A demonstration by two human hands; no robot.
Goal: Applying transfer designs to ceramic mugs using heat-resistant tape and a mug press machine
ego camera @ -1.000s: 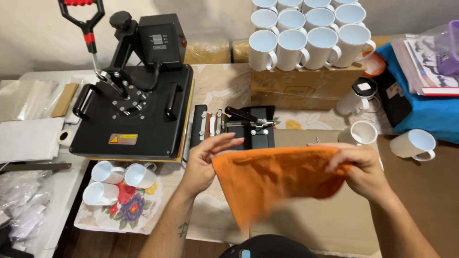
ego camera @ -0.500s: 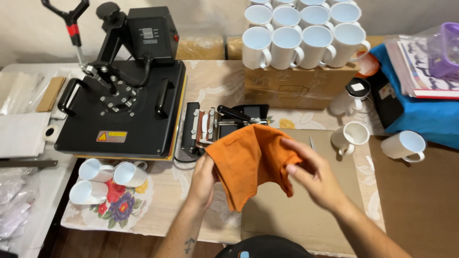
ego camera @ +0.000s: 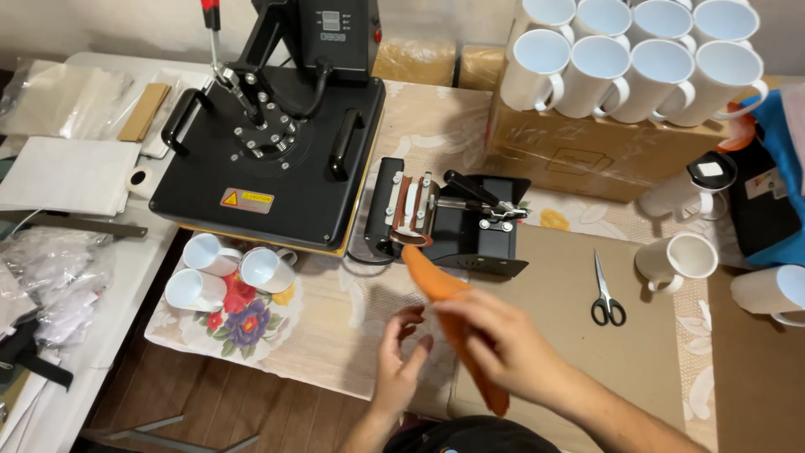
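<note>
Since the earlier frame the orange cloth (ego camera: pixel 449 315) has gone from a broad bunched sheet held between both hands to a long narrow strip, and the hands have dropped lower and closer to the body. The cloth now runs on a slant from just in front of the small mug press (ego camera: pixel 449 220) down past the wrist of the right hand (ego camera: pixel 495 344). The right hand lies over the middle of the strip with its fingers curled around it, gripping it. The left hand (ego camera: pixel 401 356) sits just beside it, fingers loosely bent and half open, fingertips near the cloth's edge; whether they touch it I cannot tell.

On the counter (ego camera: pixel 352 335), a pair of scissors (ego camera: pixel 605 294) lies on the brown board to the right, well apart from the hands. A big black heat press (ego camera: pixel 268 159) stands at the back left, with three white mugs (ego camera: pixel 226 268) on their sides on a flowered mat in front of it. More white mugs are stacked on a cardboard box (ego camera: pixel 587 155) at the back right.
</note>
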